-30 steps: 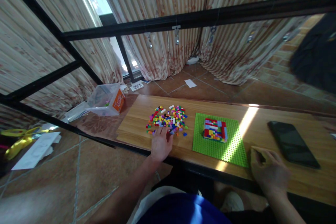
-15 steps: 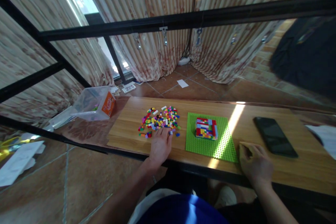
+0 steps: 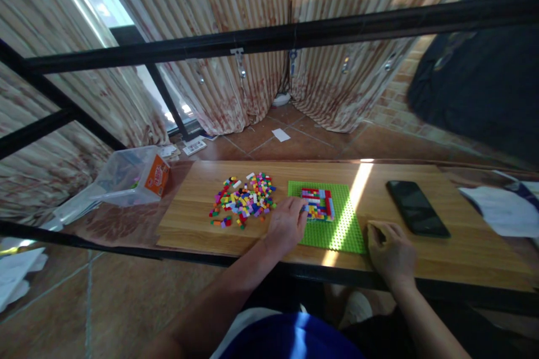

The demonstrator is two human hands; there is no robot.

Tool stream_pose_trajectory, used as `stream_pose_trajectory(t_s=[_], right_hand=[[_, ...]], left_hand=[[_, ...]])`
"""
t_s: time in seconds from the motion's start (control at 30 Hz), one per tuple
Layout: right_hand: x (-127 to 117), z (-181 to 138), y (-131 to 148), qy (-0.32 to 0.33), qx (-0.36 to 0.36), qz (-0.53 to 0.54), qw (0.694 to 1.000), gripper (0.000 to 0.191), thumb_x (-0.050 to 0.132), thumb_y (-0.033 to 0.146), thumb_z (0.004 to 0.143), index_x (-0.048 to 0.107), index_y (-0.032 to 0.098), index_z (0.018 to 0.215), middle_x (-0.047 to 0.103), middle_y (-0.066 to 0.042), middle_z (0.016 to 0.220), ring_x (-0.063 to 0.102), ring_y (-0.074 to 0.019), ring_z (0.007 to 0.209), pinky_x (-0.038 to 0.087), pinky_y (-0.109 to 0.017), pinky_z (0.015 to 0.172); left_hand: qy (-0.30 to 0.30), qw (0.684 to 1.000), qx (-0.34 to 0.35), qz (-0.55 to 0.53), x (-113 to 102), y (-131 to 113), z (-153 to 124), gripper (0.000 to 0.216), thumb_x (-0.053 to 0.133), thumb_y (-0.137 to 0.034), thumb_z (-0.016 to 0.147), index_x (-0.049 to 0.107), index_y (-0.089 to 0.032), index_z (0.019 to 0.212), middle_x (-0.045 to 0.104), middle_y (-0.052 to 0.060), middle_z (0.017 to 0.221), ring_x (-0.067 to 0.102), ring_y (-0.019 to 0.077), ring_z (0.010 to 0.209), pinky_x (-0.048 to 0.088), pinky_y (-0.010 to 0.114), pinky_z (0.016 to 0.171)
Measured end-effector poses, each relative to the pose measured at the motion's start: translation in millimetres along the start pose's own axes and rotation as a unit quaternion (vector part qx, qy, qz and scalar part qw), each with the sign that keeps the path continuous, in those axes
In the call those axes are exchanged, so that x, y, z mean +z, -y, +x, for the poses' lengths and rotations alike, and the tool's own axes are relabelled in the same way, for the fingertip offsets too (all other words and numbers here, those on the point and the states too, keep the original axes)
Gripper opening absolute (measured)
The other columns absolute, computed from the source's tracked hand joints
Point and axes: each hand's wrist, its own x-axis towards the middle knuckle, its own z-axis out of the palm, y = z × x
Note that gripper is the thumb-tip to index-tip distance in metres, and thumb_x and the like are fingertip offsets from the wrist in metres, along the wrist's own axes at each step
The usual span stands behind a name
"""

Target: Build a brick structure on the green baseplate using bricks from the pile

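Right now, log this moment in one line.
left hand: at baseplate edge, by brick block | right hand: on table | loose bricks: left of baseplate

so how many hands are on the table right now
2. The left hand sits at the left edge of the green baseplate, beside the brick block; the right hand rests curled on the table off its right corner.

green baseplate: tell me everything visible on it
The green baseplate is a flat, studded square, plastic by its look. It lies on the wooden tabletop between the loose brick pile and the black phone. A multicoloured brick block sits on its far-left part. A sunlit band crosses its right side. The left hand overlaps its left edge, fingertips at the block. The right hand rests by its near right corner, and contact there is unclear.
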Motion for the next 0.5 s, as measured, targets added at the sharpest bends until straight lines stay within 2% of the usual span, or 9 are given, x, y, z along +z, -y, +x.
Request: stream_pose_trajectory(t_s=[0.3, 0.5], right_hand=[[1.7, -0.3, -0.2, 0.008, 0.011, 0.0, 1.0, 0.025, 0.05, 0.032, 0.089, 0.071, 0.018, 0.091, 0.07, -0.009, 0.091, 0.064, -0.0222, 0.081, 0.047, -0.033, 0.07], [1.3, 0.0, 0.3, 0.009, 0.004, 0.0, 1.0, 0.024, 0.05, 0.03, 0.09, 0.07, 0.018, 0.091, 0.07, -0.009, 0.091, 0.064, -0.0213, 0.081, 0.047, -0.032, 0.07]], left_hand=[[0.046, 0.997, 0.042, 0.044, 22.8, -13.5, 49.0, 0.017, 0.055, -0.018, 0.091, 0.061, -0.019, 0.107, 0.069, 0.004, 0.103, 0.061, 0.0219, 0.097, 0.045, 0.039, 0.092], [0.057, 0.991, 0.067, 0.098, 30.7, -8.2, 57.7, 0.009, 0.058, -0.023, 0.09, 0.064, -0.018, 0.096, 0.07, 0.004, 0.093, 0.06, 0.0221, 0.093, 0.042, 0.039, 0.088]])
